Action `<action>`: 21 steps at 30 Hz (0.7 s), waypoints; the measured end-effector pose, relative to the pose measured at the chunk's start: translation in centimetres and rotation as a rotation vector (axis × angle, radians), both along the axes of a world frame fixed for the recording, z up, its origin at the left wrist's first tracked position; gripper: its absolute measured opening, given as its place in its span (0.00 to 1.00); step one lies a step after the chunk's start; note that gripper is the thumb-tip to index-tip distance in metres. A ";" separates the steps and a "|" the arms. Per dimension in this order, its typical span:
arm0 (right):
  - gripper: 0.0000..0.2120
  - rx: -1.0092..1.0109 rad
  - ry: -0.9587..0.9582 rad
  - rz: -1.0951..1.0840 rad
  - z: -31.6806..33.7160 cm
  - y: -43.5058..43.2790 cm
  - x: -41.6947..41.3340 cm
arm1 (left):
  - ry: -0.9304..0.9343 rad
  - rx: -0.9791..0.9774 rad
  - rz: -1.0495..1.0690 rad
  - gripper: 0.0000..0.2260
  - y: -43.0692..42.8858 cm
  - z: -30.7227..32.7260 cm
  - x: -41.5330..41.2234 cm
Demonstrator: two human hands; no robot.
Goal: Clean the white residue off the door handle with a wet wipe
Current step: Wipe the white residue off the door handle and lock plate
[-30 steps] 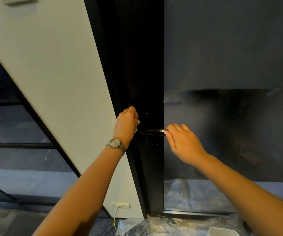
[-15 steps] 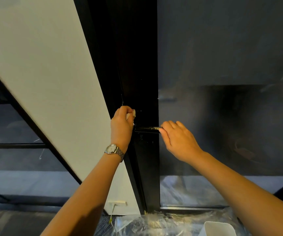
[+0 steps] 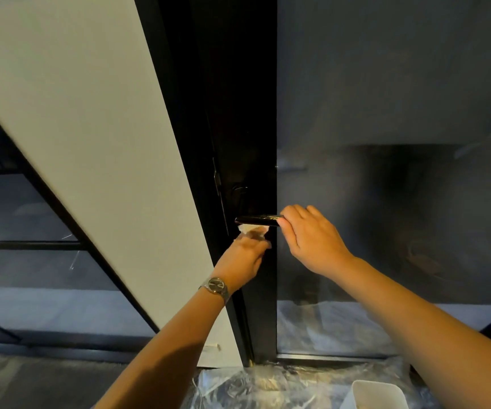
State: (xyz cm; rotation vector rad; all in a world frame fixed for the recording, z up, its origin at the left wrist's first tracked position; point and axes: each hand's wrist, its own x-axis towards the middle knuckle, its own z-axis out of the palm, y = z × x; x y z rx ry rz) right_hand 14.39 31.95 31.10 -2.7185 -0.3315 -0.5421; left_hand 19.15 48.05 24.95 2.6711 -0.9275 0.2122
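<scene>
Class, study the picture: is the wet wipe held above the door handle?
No: the left hand holds the wet wipe just beneath the door handle, whose end the right hand grips.

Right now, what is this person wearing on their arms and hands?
No sleeves or gloves are in view. The left hand has a silver metal-band wristwatch with a round dark face at its wrist; the right hand shows no watch or ring.

One camera rides on the person's head, facing forward and tilted down. It sits close to the dark door, with the door handle within the arms' reach near mid-frame. Its wide lens takes in the white wall leftward and the floor below.
</scene>
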 end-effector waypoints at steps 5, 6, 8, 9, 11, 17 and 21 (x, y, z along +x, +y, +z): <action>0.15 -0.008 0.001 0.013 0.0 -0.2 0.1 | -0.077 -0.312 0.229 0.14 0.3 0.5 0.0; 0.15 -0.009 0.000 0.013 -0.1 -0.3 0.1 | -0.097 -0.273 0.224 0.14 0.3 0.4 0.1; 0.15 -0.014 0.001 0.013 -0.1 -0.3 0.1 | -0.117 -0.141 0.148 0.15 0.9 0.6 0.4; 0.15 -0.012 -0.001 0.013 -0.1 -0.3 0.1 | -0.110 -0.092 0.117 0.16 1.2 1.0 0.7; 0.15 -0.010 -0.005 0.014 0.0 -0.3 0.1 | -0.100 -0.033 0.079 0.17 1.2 1.7 0.8; 0.15 -0.012 0.006 0.017 0.1 -0.2 0.1 | -0.194 0.310 -0.029 0.17 -1.5 1.9 1.2; 0.14 0.006 0.023 0.016 0.2 -0.2 0.0 | -0.240 0.428 0.027 0.16 -2.3 1.1 1.2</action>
